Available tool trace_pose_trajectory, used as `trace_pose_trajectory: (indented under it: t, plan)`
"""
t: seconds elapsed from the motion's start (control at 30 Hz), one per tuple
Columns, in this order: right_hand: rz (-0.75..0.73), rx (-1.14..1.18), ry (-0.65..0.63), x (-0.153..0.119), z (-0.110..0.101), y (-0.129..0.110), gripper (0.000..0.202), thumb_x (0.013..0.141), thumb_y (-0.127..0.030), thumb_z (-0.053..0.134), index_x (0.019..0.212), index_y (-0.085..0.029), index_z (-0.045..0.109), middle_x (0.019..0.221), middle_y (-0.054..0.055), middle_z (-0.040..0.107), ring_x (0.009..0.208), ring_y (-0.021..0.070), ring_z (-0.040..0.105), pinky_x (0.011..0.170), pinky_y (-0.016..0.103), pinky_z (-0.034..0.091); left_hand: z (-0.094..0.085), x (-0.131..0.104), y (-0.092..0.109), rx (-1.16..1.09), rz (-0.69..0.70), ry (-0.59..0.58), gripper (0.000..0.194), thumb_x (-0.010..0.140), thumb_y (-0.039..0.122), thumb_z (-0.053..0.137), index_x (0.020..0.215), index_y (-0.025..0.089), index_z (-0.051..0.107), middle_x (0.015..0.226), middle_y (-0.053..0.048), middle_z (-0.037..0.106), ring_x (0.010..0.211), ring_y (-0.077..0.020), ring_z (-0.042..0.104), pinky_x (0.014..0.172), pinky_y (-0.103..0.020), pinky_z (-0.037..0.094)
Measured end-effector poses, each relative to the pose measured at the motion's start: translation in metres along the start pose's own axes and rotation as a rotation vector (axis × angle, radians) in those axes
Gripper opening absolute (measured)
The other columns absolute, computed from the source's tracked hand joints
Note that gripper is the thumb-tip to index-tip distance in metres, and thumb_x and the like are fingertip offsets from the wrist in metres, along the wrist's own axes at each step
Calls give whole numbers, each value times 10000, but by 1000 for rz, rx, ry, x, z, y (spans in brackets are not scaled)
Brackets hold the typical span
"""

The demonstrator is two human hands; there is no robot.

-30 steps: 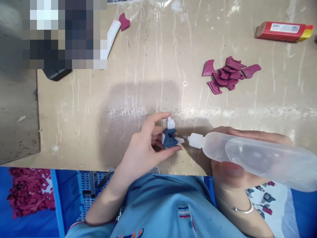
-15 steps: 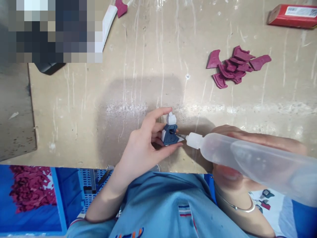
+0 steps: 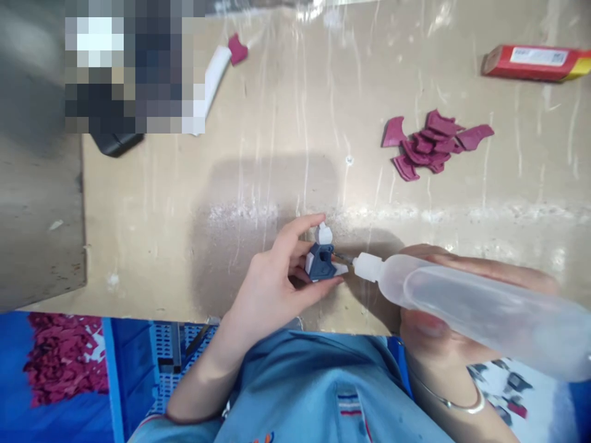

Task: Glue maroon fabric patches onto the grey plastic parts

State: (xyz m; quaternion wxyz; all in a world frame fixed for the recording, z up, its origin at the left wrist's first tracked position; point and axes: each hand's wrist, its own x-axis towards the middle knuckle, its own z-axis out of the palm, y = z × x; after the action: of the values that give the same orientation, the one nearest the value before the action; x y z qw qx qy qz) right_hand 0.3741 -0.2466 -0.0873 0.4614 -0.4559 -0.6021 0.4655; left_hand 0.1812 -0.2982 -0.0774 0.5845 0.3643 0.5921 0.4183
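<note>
My left hand (image 3: 268, 277) pinches a small dark blue and white plastic part (image 3: 319, 263) between thumb and fingers, just above the table. A white knob-like end (image 3: 324, 234) tops the part, under my index fingertip. A hollow shows in its blue face. In my right hand (image 3: 438, 337) lies a translucent squeeze bottle (image 3: 475, 304), tilted with its white cap (image 3: 368, 267) toward the part. The bottle's thin needle tip (image 3: 342, 257) meets or almost meets the part's upper right edge; contact is hard to tell.
Several maroon pieces (image 3: 427, 144) lie heaped on the table (image 3: 166, 234). A red box (image 3: 530, 63) sits at the far right. A white strip (image 3: 215, 80) and a maroon piece (image 3: 238, 49) are at the back left. Below left, a blue bin (image 3: 113, 381) holds many maroon pieces.
The needle tip has shifted from the hollow of the blue part to its upper right edge. My view has shifted, so the table things appear lower. Both hands keep their holds.
</note>
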Motion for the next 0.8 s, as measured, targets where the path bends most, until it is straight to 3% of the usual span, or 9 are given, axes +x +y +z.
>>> trace_pose_trajectory:
  t: [0.07,0.13,0.3,0.5,0.67,0.8]
  plan:
    - [-197,4,18,5,4,-1,284,814,-494,874,968,-280,769,650,-17,652,460,167,557,392,335,460,1,-1,2,-4,-22,8,631,851,240,864,1409,294,573,1037,4,833,879,-223,825,754,-292,674]
    - [-286,-28,70,7,6,2,295,841,-498,852,972,-243,781,668,8,683,505,188,615,403,332,469,1,-2,2,-2,-36,8,647,833,231,864,1410,287,576,1047,-3,832,894,-229,825,776,-304,672]
    - [-299,-13,136,0,3,23,481,810,-666,825,1029,-240,781,789,57,764,657,287,739,512,416,571,-1,0,-3,27,-38,-7,698,806,265,865,1437,272,569,1033,-32,824,894,-248,820,791,-340,667]
    - [-254,-95,243,-13,-2,32,415,819,-626,823,992,-250,798,832,70,780,749,316,754,662,470,605,0,0,-4,44,-25,-6,702,799,267,852,1443,257,575,1041,-49,823,890,-243,809,796,-340,649]
    - [-275,-92,172,-14,-6,34,429,836,-623,816,990,-223,796,828,63,787,714,287,750,590,418,588,0,-1,-5,53,-13,-2,704,799,294,873,1443,264,590,1044,-51,822,893,-248,808,807,-348,650]
    - [-295,-47,178,-14,-4,36,422,810,-620,836,1003,-248,793,814,59,783,694,306,750,571,459,601,-1,-1,-5,76,-7,7,697,810,298,867,1449,279,591,1019,-33,823,854,-240,810,768,-334,655]
